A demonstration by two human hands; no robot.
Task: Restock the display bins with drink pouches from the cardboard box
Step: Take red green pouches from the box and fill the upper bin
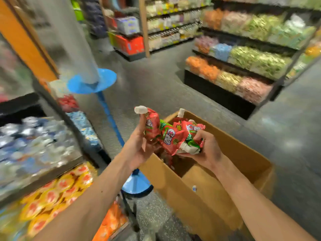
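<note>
Both my hands hold a bunch of red drink pouches (171,136) with white caps above the open cardboard box (234,150). My left hand (139,146) grips one upright pouch (151,124) from its left side. My right hand (206,150) grips the rest of the bunch from below and the right. More red pouches lie dimly inside the box beneath the bunch. The display bins (40,153) stand at my left, blurred, filled with silver-blue, yellow and orange packs.
A blue stand (111,119) with round discs rises between the bins and the box. Shelves of bagged snacks (243,66) line the far right across a grey floor aisle. The box's near flap (205,185) hangs inward.
</note>
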